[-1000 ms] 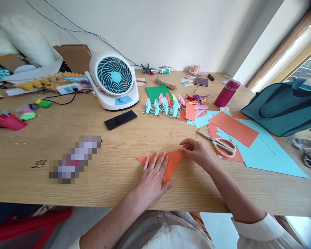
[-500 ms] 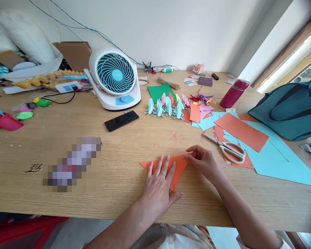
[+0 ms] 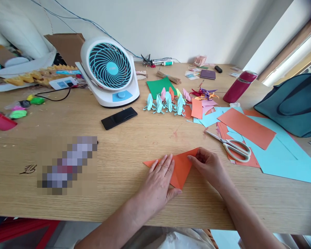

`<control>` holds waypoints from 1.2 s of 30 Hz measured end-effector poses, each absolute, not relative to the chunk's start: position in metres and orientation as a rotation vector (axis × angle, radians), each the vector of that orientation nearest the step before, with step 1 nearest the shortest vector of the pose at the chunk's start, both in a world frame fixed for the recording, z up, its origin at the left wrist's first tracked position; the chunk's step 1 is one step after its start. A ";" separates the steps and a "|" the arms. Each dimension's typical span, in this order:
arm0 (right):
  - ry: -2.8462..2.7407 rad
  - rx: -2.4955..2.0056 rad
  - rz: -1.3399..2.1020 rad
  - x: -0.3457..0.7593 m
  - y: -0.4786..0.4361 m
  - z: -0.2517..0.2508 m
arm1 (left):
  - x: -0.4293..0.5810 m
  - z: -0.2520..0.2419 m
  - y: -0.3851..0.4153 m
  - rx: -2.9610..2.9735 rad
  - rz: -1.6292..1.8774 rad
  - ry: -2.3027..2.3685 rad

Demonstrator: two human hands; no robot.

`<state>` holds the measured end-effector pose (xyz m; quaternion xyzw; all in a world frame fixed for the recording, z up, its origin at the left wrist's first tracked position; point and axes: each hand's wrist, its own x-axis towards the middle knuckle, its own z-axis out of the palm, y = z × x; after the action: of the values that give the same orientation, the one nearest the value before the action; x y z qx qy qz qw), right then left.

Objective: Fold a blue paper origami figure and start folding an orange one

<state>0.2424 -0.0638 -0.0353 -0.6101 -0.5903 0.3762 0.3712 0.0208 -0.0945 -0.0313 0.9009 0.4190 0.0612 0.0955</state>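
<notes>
An orange folded paper (image 3: 181,168), roughly triangular with a crease down its middle, lies on the wooden table near the front edge. Flat on its left part rests my left hand (image 3: 158,183), thumb spread to the side and the other fingers stretched out. My right hand (image 3: 209,166) pinches the paper's upper right corner between thumb and fingers, the corner slightly raised. To the right of that hand are scissors (image 3: 233,148) with white handles, partly on orange paper pieces.
Small folded paper figures (image 3: 168,102) stand behind the hands. A white fan (image 3: 110,72) and a black case (image 3: 119,118) are at the left back. Blue sheets (image 3: 287,155), a red bottle (image 3: 239,86) and a teal bag (image 3: 292,107) lie rightward. A blurred item (image 3: 69,164) is at left.
The paper's right corner has been lifted and drawn outward by my right hand. The fingers of my left hand have come closer together, and more of the paper shows. The view has shifted slightly.
</notes>
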 end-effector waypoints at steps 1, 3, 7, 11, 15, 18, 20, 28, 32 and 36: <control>-1.519 -1.575 0.956 0.242 -0.063 -0.035 | 0.016 -0.031 -0.092 2.699 0.185 1.202; -1.519 -1.580 0.976 0.240 -0.063 -0.034 | 0.009 -0.030 -0.087 2.746 0.205 1.141; -1.502 -1.582 1.027 0.237 -0.062 -0.032 | 0.004 -0.026 -0.076 2.812 0.267 1.063; -1.456 -1.616 0.999 0.238 -0.063 -0.029 | 0.001 -0.023 -0.066 2.905 0.305 0.959; -1.379 -1.591 0.971 0.241 -0.066 -0.028 | -0.002 -0.024 -0.056 2.961 0.399 0.841; -1.336 -1.551 0.967 0.243 -0.068 -0.029 | -0.003 -0.025 -0.047 2.975 0.483 0.747; -1.308 -1.541 0.975 0.243 -0.068 -0.029 | -0.004 -0.026 -0.040 2.973 0.522 0.674; -1.265 -1.535 1.083 0.241 -0.071 -0.025 | -0.005 -0.030 -0.027 2.884 0.633 0.604; -1.380 -1.575 0.976 0.237 -0.073 -0.022 | -0.005 -0.029 -0.028 2.929 0.641 0.598; -1.469 -1.636 0.835 0.233 -0.075 -0.022 | -0.005 -0.030 -0.029 2.951 0.624 0.603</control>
<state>0.2326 -0.0753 -0.0221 -0.6420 -0.5765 0.3276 0.3849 -0.0050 -0.0292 -0.0302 0.9588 0.1960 0.2028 0.0328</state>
